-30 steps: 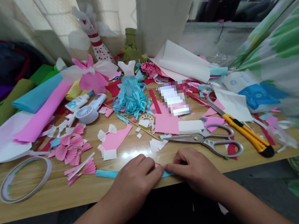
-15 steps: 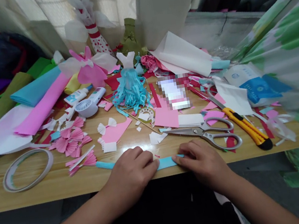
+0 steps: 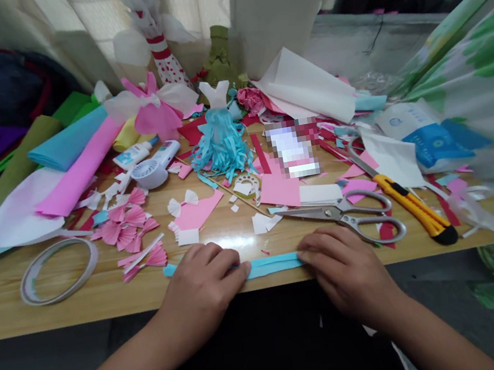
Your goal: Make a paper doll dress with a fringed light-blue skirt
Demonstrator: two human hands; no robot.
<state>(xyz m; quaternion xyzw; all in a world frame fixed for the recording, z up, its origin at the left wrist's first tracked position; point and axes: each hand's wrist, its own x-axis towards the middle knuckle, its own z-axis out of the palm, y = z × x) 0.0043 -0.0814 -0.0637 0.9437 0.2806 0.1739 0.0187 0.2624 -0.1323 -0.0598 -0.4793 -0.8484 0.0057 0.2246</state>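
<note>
A light blue crepe paper strip (image 3: 273, 264) lies along the table's front edge, with a crease running lengthwise through it. My left hand (image 3: 207, 286) is closed on the strip, thumb and fingers pinching it, and its left end pokes out past the knuckles. At the right end my right hand (image 3: 343, 263) pinches the strip too, hiding that tip. Scissors (image 3: 339, 213) lie just beyond my right hand. Left of my left hand sits a pleated pink paper bow (image 3: 146, 262). Behind the strip stands a small dress figure (image 3: 221, 135) with a white top and blue fringe.
A tape roll (image 3: 28, 291) lies at the left front, and a yellow utility knife (image 3: 414, 207) at the right. Rolled crepe paper (image 3: 78, 169), a small fan (image 3: 150, 173), a glue bottle (image 3: 133, 155), a phone (image 3: 292, 151) and a tissue pack (image 3: 428, 135) crowd the back.
My hands are farther apart, so more of the blue strip shows between them. The strip now looks folded lengthwise. The whole view has shifted slightly.
</note>
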